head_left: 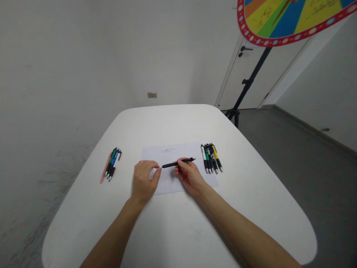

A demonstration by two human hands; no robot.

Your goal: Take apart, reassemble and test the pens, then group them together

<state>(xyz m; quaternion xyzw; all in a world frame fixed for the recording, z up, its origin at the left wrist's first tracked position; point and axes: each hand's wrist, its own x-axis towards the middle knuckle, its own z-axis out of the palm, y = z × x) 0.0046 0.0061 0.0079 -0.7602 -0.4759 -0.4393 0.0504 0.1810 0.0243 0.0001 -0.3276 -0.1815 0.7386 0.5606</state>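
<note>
My right hand [189, 176] holds a black pen [170, 165] by its barrel, nearly level above a sheet of white paper [173, 186]. The pen's tip end points left and its clip end points right. At that tip, my left hand [145, 178] has thumb and index finger closed in a pinch; whether a small part sits between them is too fine to see. A few dark lines of writing [167, 150] show near the paper's top edge.
On the white table [178, 123], several pens [211, 159] lie side by side at the paper's right edge. Another group of pens [113, 163], one pink, lies to the left. Beyond the table's far right corner, a black stand [249, 82] carries a colourful prize wheel [287, 18].
</note>
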